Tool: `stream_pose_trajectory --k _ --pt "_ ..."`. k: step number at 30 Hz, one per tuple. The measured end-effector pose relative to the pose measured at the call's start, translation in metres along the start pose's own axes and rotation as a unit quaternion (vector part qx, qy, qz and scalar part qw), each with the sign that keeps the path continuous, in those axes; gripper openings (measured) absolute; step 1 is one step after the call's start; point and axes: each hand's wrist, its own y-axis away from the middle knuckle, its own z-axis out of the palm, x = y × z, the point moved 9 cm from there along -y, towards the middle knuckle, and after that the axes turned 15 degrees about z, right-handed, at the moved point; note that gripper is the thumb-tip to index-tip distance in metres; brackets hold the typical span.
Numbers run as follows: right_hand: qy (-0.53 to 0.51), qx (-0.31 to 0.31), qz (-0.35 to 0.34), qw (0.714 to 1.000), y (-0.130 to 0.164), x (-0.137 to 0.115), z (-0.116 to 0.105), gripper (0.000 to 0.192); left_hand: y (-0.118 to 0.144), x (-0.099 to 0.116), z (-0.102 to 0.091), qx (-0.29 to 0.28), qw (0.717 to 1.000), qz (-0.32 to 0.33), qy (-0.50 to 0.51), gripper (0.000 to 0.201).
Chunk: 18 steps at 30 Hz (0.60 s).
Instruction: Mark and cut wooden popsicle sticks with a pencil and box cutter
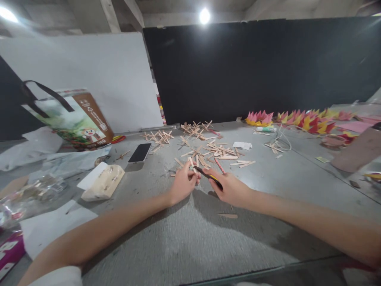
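Note:
My left hand [182, 186] is closed on a pale wooden craft stick [191, 162], its tip pointing up and away from me. In my right hand [231, 189] is a black and yellow utility knife [212, 178], with its front end against or very close to the stick. Whether the blade touches the wood is too small to tell. A red patterned pencil [219, 165] shows just beyond my right hand. Loose craft sticks [222, 151] lie in a heap past both hands, and a single stick piece [228, 216] rests nearer to me.
Crossed-stick pieces [162, 137] lie farther back. To the left are a phone [140, 153], a cream-coloured box [104, 182], plastic wrapping [38, 190] and a carrier bag [80, 119]. Pink and yellow paper flowers [259, 118] and a white cable [285, 139] sit at the right.

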Motion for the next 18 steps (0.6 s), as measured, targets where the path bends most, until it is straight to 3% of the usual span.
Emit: stream_pose_trajectory --k 4,7,14,18 --pt "0.016 -0.029 -0.017 0.999 -0.02 -0.017 -0.032 0.036 0.0 -0.002 0.0 -0.001 1.0 -0.002 -0.006 0.029" --pt "0.022 -0.053 -0.016 0.998 -0.026 -0.026 -0.043 0.031 0.0 -0.003 0.001 -0.004 1.0 -0.001 -0.012 0.028" --pt "-0.003 -0.013 0.002 1.0 -0.006 -0.009 0.003 0.043 -0.001 -0.003 -0.005 0.024 1.0 -0.016 0.007 0.033" --pt "-0.007 -0.008 -0.008 1.0 -0.011 -0.01 -0.005 0.042 -0.001 -0.001 -0.004 0.023 1.0 -0.005 0.014 0.031"
